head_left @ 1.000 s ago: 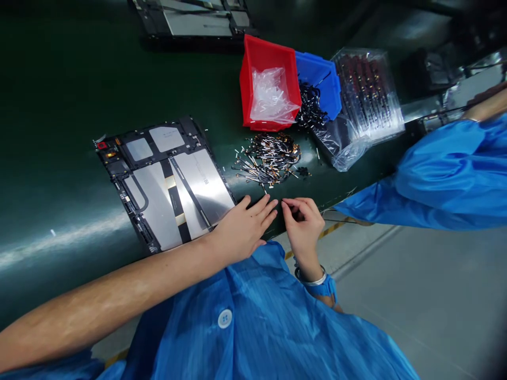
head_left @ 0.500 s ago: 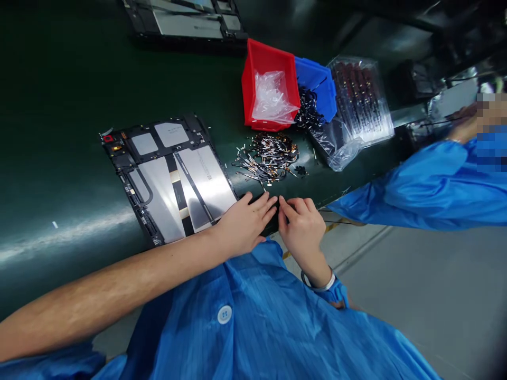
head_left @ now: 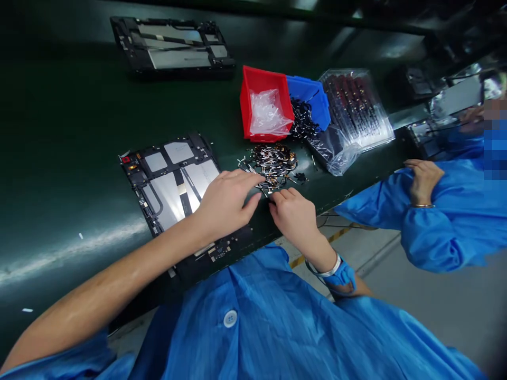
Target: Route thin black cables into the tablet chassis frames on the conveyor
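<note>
My left hand (head_left: 227,203) reaches over the right part of an opened tablet (head_left: 166,192), its fingers stretched to the near edge of a pile of small black cables with silvery ends (head_left: 273,163). Its thumb stands apart from the fingers, and no object shows between them. Close by on the right, my right hand (head_left: 293,214) has its fingers curled together at the pile's near edge. Whatever its fingertips pinch, if anything, is hidden. The tablet's silvery batteries and black frame lie face up, partly covered by my left hand and forearm.
Behind the pile stand a red bin (head_left: 266,84) with a clear plastic bag and a blue bin (head_left: 317,95) with black cables. Clear plastic trays (head_left: 356,108) lie right of them. Another opened tablet (head_left: 174,47) lies farther back. A co-worker's blue sleeve (head_left: 435,237) is at the right.
Both hands were close together at the table edge; my left hand has since moved up and left to the pile, its thumb spreading. The view has shifted, and the co-worker's hand now shows.
</note>
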Demonstrator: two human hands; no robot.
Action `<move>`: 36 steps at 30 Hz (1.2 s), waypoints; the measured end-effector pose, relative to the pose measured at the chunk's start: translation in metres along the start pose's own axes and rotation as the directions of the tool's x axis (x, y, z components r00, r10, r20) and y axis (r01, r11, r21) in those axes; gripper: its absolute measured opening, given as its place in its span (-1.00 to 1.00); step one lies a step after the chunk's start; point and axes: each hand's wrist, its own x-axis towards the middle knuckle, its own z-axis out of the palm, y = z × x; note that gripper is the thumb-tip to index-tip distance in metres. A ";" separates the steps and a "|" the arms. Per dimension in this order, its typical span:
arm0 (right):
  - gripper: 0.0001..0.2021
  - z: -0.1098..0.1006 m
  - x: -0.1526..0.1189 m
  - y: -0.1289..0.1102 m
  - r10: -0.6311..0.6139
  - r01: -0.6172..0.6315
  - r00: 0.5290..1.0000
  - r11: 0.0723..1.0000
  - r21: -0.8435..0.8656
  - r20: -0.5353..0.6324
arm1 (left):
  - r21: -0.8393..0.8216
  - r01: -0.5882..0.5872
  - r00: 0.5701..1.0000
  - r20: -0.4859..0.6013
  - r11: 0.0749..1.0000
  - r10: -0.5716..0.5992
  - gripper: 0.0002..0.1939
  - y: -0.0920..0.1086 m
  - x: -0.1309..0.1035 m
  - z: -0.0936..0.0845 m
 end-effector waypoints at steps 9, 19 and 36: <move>-0.86 -0.016 -0.004 0.037 -0.064 0.066 0.997 0.997 0.051 -0.033 | 0.170 -0.120 0.957 0.280 0.978 0.069 -0.57 -0.019 0.003 0.012; -0.77 -0.046 0.026 0.033 -0.264 0.332 0.873 0.937 0.105 -0.410 | -0.802 0.433 0.901 0.378 0.410 -0.213 -0.60 0.003 0.007 -0.011; -0.85 -0.040 0.073 0.003 -0.112 0.413 0.721 0.862 0.294 -0.684 | -0.605 0.226 0.940 -0.069 0.763 -0.333 -0.71 -0.006 0.004 -0.026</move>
